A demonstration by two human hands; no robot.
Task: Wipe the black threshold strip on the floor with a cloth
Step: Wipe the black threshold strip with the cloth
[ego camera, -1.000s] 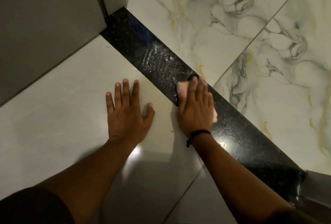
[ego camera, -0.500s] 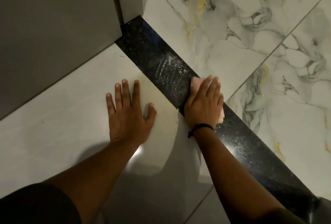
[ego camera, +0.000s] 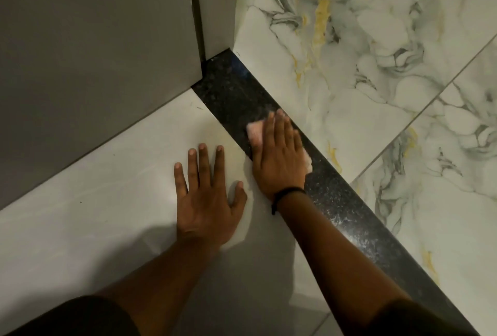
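Note:
A black speckled threshold strip runs diagonally across the floor from the wall corner at upper centre down to the lower right. My right hand lies flat on the strip's middle, pressing a pale pink cloth that shows at my fingertips and beside my palm. A black band circles that wrist. My left hand rests flat on the plain white tile beside the strip, fingers spread, holding nothing.
A grey wall or door panel fills the upper left, meeting the strip's far end. Marbled white tiles with grey and yellow veins lie beyond the strip. Plain white tile lies on my side.
My right hand has slid the cloth up along the strip toward the wall corner. The left hand has stayed planted on the white tile. The wet streaks near the corner no longer show.

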